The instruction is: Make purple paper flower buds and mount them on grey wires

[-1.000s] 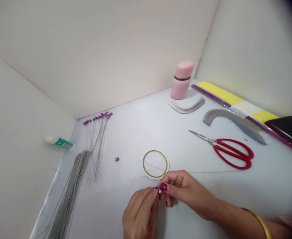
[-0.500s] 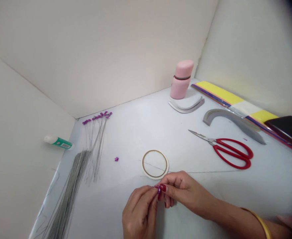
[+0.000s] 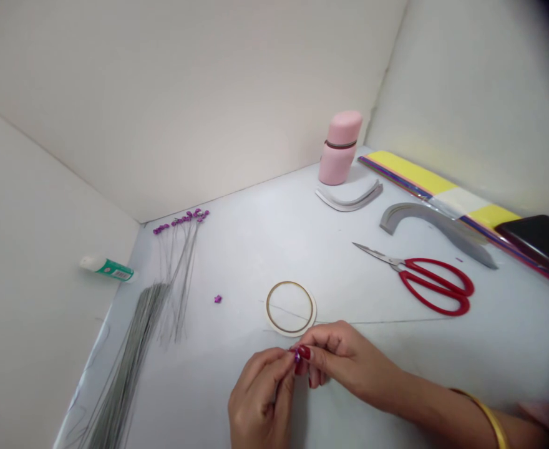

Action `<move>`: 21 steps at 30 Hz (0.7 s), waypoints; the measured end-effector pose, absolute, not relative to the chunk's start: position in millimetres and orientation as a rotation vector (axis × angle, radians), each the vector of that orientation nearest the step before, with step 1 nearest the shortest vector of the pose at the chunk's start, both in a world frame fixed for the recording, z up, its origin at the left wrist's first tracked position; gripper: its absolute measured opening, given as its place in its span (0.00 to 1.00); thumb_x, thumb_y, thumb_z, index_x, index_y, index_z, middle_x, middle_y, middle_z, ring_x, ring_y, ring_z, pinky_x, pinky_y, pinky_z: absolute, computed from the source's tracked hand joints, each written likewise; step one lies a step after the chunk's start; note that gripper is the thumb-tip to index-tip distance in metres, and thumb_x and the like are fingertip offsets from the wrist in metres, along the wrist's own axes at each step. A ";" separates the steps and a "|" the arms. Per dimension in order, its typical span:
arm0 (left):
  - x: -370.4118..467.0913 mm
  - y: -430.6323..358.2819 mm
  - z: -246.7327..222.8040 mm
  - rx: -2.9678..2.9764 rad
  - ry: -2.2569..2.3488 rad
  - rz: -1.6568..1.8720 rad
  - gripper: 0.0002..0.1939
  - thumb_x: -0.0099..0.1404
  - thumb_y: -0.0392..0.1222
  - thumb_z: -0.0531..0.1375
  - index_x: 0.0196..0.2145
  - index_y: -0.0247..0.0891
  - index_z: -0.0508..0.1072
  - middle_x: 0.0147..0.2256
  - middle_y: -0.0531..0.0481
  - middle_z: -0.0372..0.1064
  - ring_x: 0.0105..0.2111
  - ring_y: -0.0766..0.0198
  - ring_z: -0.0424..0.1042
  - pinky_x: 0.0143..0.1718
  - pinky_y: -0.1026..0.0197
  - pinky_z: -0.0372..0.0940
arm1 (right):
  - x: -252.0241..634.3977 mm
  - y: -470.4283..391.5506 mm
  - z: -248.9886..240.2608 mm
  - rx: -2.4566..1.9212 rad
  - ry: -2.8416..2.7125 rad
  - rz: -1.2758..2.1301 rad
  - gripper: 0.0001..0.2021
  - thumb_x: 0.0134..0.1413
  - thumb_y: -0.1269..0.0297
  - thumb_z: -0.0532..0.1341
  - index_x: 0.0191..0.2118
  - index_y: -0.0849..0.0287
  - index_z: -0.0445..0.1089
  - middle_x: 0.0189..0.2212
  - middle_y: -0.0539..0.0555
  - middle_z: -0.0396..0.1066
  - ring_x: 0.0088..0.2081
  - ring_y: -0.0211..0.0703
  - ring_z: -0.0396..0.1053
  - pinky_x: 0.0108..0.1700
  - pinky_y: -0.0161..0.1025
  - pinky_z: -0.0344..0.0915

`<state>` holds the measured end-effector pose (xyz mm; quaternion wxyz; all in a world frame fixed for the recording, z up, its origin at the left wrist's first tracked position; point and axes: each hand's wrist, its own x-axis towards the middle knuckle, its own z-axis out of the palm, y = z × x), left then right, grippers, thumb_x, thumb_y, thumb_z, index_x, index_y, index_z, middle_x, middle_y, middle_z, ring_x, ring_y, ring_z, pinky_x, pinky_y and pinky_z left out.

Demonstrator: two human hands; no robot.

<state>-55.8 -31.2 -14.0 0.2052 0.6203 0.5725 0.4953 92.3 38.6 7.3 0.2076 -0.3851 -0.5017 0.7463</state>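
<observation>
My left hand (image 3: pixel 262 396) and my right hand (image 3: pixel 333 358) meet at the front of the table, fingertips pinched together. Between them shows a tiny bit of shiny purple paper strip (image 3: pixel 297 357), mostly hidden by the fingers; its exact shape cannot be made out. Just beyond my right hand lies a roll of narrow tape (image 3: pixel 314 312), flat on its side. A small purple star (image 3: pixel 218 299) rests to the left of the roll. Farther left, several wires tipped with purple pieces (image 3: pixel 181 221) lie fanned near the back wall, beside a thick bundle of grey wires (image 3: pixel 131 362).
Red-handled scissors (image 3: pixel 436 287) lie partly open on the right. Behind them are grey curved strips (image 3: pixel 424 212), a pink bottle (image 3: pixel 340 149), packed coloured sheets (image 3: pixel 415 171) and a dark phone-like object (image 3: pixel 541 243). A green-and-white glue stick (image 3: pixel 110 268) lies by the left wall.
Both hands stay in nearly the same pinch, with only a slight shift of the fingers around the purple strip. The whole view has drifted very slightly.
</observation>
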 end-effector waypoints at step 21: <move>-48.6 -22.8 -5.1 0.704 1.426 1.259 0.05 0.52 0.41 0.65 0.26 0.38 0.78 0.24 0.50 0.75 0.28 0.64 0.72 0.33 0.66 0.66 | 91.1 37.7 5.1 -1.010 -1.246 2.148 0.13 0.47 0.56 0.63 0.28 0.64 0.71 0.20 0.49 0.67 0.22 0.33 0.63 0.26 0.31 0.58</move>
